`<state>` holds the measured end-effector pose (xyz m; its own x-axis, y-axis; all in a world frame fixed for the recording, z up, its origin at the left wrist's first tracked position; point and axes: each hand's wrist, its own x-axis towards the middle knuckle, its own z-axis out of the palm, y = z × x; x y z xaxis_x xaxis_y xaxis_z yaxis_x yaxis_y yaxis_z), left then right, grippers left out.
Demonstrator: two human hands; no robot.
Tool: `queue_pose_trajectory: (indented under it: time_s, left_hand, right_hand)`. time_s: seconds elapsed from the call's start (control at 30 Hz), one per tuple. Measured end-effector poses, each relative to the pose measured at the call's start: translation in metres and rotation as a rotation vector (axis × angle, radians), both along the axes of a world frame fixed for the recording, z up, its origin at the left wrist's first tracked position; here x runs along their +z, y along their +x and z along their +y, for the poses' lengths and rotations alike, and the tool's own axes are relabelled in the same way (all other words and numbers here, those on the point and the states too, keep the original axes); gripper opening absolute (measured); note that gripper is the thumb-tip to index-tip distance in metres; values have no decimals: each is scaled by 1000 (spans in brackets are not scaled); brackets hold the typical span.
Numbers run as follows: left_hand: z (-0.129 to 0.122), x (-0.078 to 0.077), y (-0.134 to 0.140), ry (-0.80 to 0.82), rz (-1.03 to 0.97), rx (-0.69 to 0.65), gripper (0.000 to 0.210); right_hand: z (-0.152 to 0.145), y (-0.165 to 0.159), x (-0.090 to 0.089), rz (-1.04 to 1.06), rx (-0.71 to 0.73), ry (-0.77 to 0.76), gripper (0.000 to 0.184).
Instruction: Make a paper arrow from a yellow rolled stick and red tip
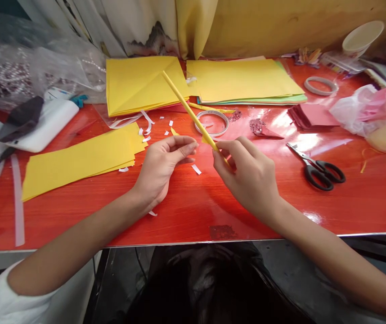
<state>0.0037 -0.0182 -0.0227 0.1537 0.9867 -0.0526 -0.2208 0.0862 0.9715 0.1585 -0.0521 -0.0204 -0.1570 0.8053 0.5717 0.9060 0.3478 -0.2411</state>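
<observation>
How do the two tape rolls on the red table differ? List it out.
The near tape roll lies at mid-table just beyond the right hand, and the rolled yellow paper stick crosses over it. The far tape roll lies at the back right, near the paper cup, with nothing across it. Both lie flat on the red table and look like thin, pale rings.

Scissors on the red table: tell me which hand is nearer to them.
Right. The right hand is just left of the scissors, holding a yellow paper stick. The left hand lies farther left, beyond the right one.
</observation>
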Motion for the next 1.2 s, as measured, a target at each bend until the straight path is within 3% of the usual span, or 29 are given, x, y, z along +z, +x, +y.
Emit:
queue_pose_trajectory:
  time_s: [0.23,0.47,0.9,1.07,1.2]
  left_hand:
    - [-1,4,2,97,19,-31,7]
    - [2,-1,0,8,-17,-81,11]
    - [0,3,1,-195,-212,-93,10]
    - [0,1,1,-166,-216,-123,12]
    - [-1,2,2,-76,-172,-73,10]
  right_hand:
    - [1,0,-3,-24,-4,-5,17]
    - [1,0,-1,-14,-3,-22,17]
    - [2,1,-5,9,30,100,12]
    - [3,1,-2,41,33,68,10]
    - [5,3,-2,92,35,56,5]
